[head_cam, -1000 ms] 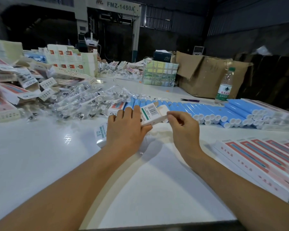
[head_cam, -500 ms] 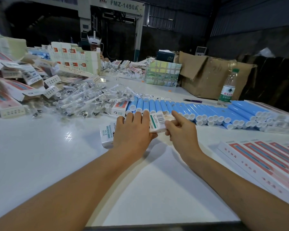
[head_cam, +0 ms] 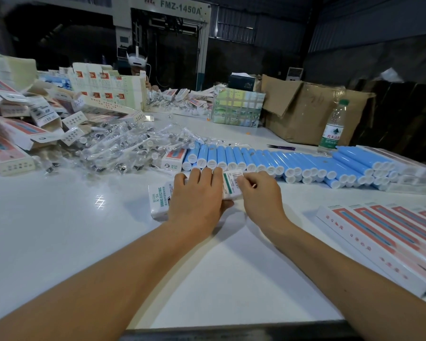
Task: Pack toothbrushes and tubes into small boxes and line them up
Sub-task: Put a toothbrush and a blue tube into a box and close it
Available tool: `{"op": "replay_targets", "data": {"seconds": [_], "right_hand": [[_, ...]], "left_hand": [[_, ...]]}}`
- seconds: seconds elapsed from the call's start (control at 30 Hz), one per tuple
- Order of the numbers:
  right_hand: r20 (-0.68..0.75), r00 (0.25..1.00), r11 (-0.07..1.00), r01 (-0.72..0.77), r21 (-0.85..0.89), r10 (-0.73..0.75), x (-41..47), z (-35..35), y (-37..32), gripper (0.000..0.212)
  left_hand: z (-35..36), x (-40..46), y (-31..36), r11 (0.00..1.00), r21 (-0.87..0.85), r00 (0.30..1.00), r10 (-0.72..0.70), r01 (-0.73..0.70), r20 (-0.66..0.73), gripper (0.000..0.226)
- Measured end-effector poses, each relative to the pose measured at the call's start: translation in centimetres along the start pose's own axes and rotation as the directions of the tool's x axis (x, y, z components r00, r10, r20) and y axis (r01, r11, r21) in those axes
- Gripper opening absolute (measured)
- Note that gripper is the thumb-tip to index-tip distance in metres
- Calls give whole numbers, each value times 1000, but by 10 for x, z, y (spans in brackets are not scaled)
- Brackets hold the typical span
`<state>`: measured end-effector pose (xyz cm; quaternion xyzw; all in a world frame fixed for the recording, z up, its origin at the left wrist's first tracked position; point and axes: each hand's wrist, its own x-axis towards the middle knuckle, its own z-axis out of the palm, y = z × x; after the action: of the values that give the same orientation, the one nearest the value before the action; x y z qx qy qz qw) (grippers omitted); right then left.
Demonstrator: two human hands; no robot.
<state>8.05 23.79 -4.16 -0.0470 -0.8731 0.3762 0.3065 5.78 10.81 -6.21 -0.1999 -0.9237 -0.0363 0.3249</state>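
Small white cardboard box [head_cam: 231, 184] with green stripe and barcode label: lies on the white table [head_cam: 59, 237], long axis running left to right, barcoded end flap pointing right. Left hand [head_cam: 197, 198] lies over the middle of the box, fingers draped across its top and thumb tucked against the near edge, holding it. Right hand [head_cam: 258, 193] has curled fingers pinching the right end flap; whether that flap is fully tucked cannot be told.

Just beyond the fingertips: row of blue cylindrical tubes with white caps [head_cam: 268, 161], caps facing the person. Left of the grip: heap of clear-wrapped toothbrush heads [head_cam: 123, 146] and loose printed cartons [head_cam: 17, 134]. Right of the grip: lined-up long white boxes with red panels [head_cam: 389, 232].

Farther off: green-capped clear plastic water bottle [head_cam: 333, 126], brown corrugated carton [head_cam: 312, 112], grey machine lettered FMZ-1450A [head_cam: 180, 9]. Dim workshop room with dark walls.
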Motion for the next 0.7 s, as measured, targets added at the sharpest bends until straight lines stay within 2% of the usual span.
{"op": "replay_targets", "data": {"seconds": [0.13, 0.2, 0.23, 0.27, 0.3, 0.33, 0.37, 0.4, 0.43, 0.47, 0.5, 0.57, 0.63, 0.7], "right_hand": [[59, 997, 998, 43, -43, -40, -4, -2, -3, 27], [-24, 996, 996, 82, -39, -83, -3, -7, -6, 20], [-123, 990, 997, 76, 18, -74, -1, -11, -7, 30], [-216, 976, 990, 33, 139, -2, 2, -14, -7, 43], [-233, 962, 947, -63, 314, 141, 4, -17, -6, 55], [-127, 943, 823, -198, 533, 309, 5, -19, -8, 63], [92, 907, 592, -342, 730, 412, 5, -19, -11, 68], [332, 854, 329, -472, 818, 400, 4, -17, -11, 73], [471, 815, 153, -541, 827, 338, 2, -15, -12, 71], [511, 813, 71, -548, 834, 279, 2, -13, -13, 62], [491, 835, 71, -521, 851, 248, 2, -11, -13, 49], [381, 884, 166, -433, 886, 270, 3, -7, -12, 25], [248, 930, 392, -342, 854, 271, 2, -7, -11, 22], [98, 980, 732, -196, 652, 175, -2, -8, -8, 19]], "left_hand": [[-3, -1, -2, 1000, -16, 1000, -12, 11, -11, 68], [-7, 0, -3, 998, -54, 999, -40, 39, -29, 68], [-9, 1, -3, 995, -81, 997, -62, 59, -39, 69], [-11, 3, -4, 991, -108, 995, -85, 79, -47, 69], [-13, 4, -5, 987, -131, 993, -104, 96, -51, 69], [-13, 4, -5, 984, -143, 992, -115, 107, -52, 68], [-14, 4, -5, 984, -142, 992, -115, 107, -50, 68], [-13, 3, -3, 987, -127, 994, -104, 98, -45, 67], [-12, 2, -1, 991, -107, 996, -85, 80, -41, 66], [-11, 2, 1, 994, -91, 997, -66, 63, -39, 65], [-11, 2, 3, 995, -85, 998, -55, 52, -39, 65], [-11, 3, 5, 996, -81, 999, -42, 40, -33, 67], [-10, 4, 5, 997, -78, 999, -24, 22, -22, 70], [-10, 3, 5, 997, -83, 1000, -11, 10, -13, 71]]}}
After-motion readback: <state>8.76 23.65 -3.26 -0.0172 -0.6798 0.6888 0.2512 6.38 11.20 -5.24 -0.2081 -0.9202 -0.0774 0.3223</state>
